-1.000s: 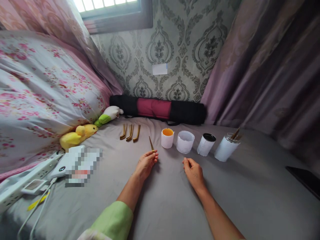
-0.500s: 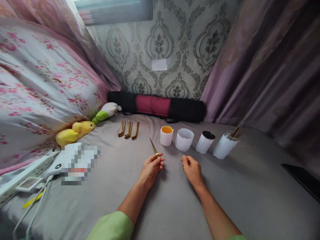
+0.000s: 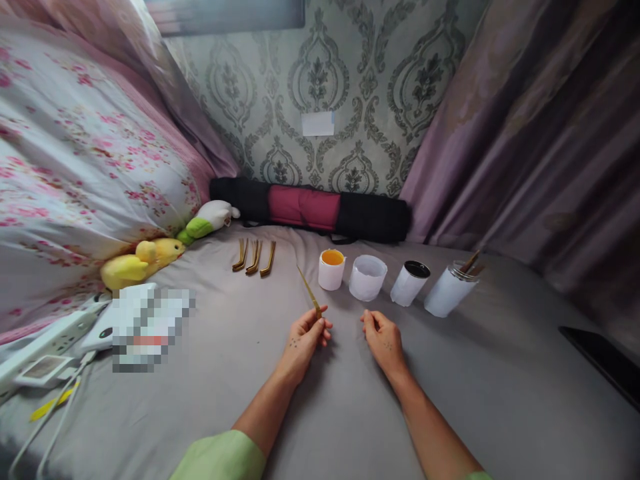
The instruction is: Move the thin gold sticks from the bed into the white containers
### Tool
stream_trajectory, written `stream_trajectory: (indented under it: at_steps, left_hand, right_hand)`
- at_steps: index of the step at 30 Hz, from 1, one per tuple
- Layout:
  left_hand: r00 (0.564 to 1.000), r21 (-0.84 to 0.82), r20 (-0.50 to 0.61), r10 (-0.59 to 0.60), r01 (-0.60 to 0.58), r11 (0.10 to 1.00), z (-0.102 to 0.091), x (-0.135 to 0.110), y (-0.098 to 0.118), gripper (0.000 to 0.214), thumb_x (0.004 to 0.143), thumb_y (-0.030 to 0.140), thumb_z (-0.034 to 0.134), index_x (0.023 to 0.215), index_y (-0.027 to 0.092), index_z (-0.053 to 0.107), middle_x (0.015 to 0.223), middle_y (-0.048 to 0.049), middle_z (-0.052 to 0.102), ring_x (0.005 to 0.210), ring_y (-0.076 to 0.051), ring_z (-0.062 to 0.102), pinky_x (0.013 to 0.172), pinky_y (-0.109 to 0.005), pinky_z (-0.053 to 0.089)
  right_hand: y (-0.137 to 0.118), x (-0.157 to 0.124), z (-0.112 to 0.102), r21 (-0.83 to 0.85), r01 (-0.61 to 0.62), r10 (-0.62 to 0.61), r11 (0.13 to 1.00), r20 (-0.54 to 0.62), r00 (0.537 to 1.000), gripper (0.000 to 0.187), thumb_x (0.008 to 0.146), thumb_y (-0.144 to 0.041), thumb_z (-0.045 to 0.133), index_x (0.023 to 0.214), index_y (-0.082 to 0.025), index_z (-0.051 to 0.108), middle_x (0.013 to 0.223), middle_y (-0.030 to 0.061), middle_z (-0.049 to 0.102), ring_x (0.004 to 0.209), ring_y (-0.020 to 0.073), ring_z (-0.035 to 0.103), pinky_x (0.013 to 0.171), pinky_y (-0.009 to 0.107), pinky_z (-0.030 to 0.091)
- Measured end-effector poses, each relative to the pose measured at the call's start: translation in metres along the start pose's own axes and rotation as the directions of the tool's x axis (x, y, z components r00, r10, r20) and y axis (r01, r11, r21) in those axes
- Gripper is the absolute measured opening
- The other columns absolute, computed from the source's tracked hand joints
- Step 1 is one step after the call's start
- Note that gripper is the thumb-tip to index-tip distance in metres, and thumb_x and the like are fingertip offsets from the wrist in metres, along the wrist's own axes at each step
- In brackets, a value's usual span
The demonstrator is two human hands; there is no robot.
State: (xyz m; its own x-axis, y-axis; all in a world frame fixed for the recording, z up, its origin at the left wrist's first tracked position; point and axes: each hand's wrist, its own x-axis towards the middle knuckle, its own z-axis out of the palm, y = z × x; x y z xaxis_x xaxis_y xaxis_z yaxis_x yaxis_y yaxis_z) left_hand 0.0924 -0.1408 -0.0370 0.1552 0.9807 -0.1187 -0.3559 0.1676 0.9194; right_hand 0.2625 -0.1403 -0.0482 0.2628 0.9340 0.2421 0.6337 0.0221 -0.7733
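Observation:
My left hand (image 3: pixel 306 335) pinches one end of a thin, gold-brown strip (image 3: pixel 309 287) between thumb and fingers. The strip narrows towards its far tip and slants up and left. To the right, my right hand (image 3: pixel 384 339) is closed, thumb against fingers; whether anything is in it I cannot make out. Beyond the hands stand a white-wrapped cup with an orange inside (image 3: pixel 331 275), a wide whitish tub (image 3: pixel 367 283), and a white-wrapped can with a dark inside (image 3: pixel 409 287). Three bent gold-brown pieces (image 3: pixel 253 259) lie farther back on the left.
A white-wrapped jar (image 3: pixel 447 293) holding brown sticks stands at the right end of the row. A black and maroon bag (image 3: pixel 305 207) lies along the wall. Plush toys (image 3: pixel 143 260), a power strip (image 3: pixel 60 340) and cables are at left. Grey cloth (image 3: pixel 210 393) lies underneath.
The strip in my left hand has turned slightly and shows a different side. My left hand has shifted a little right; my right hand has hardly moved. The view has shifted slightly.

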Motion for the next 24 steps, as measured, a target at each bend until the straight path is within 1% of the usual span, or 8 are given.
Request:
stream_trajectory:
  at_steps: [6,10,16,21,24]
  left_hand:
    - [0.999,0.091,-0.035,0.038,-0.035,0.995,0.0021,-0.0012,0.0038,0.04,0.069,0.032,0.057,0.105,0.014,0.055,0.072,-0.0038,0.057,0.052,-0.007,0.049,0.047,-0.019,0.038]
    - [0.996,0.169,-0.048,0.069,-0.06,0.984,0.0032,-0.0017,0.0025,0.037,0.071,0.031,0.053,0.103,0.014,0.057,0.07,-0.0028,0.056,0.051,-0.007,0.048,0.045,-0.018,0.037]
    - [0.995,0.273,-0.025,0.097,-0.087,0.958,0.0039,-0.0042,0.0003,0.036,0.073,0.033,0.049,0.102,0.014,0.057,0.07,-0.0016,0.054,0.052,-0.007,0.047,0.046,-0.018,0.036]
    - [0.989,0.384,-0.003,0.149,-0.136,0.913,0.001,-0.0055,-0.0028,0.036,0.076,0.034,0.044,0.104,0.015,0.056,0.073,-0.0024,0.054,0.056,-0.008,0.048,0.048,-0.019,0.036]
    - [0.971,0.473,0.037,0.237,-0.226,0.852,-0.0005,-0.0066,-0.0052,0.034,0.078,0.032,0.041,0.105,0.016,0.057,0.075,-0.0026,0.054,0.059,-0.008,0.048,0.054,-0.02,0.038]
  right_hand:
    - [-0.0011,0.0002,-0.0009,0.025,-0.014,0.013,1.0,0.013,1.0,0.04,0.08,-0.045,0.033,0.071,-0.016,0.059,0.06,0.0052,0.06,0.055,0.0145,0.052,0.052,0.022,0.035]
    - [-0.0023,-0.0001,-0.0011,0.04,-0.026,0.025,0.999,0.015,1.0,0.041,0.079,-0.045,0.034,0.071,-0.015,0.06,0.059,0.006,0.06,0.054,0.0144,0.052,0.05,0.021,0.035]
    - [-0.0058,-0.0013,-0.0036,0.049,-0.009,0.008,0.999,0.009,1.0,0.041,0.079,-0.045,0.034,0.072,-0.015,0.06,0.059,0.0049,0.059,0.054,0.0136,0.052,0.051,0.021,0.036]
    - [-0.0063,-0.0033,-0.0041,0.085,-0.008,0.008,0.996,0.005,1.0,0.04,0.079,-0.045,0.035,0.074,-0.015,0.06,0.061,0.005,0.059,0.054,0.0132,0.053,0.05,0.021,0.037]
    - [-0.0072,-0.0052,-0.0035,0.118,0.006,-0.007,0.993,0.008,1.0,0.04,0.079,-0.046,0.035,0.075,-0.015,0.059,0.06,0.0046,0.059,0.052,0.0128,0.052,0.048,0.021,0.037]
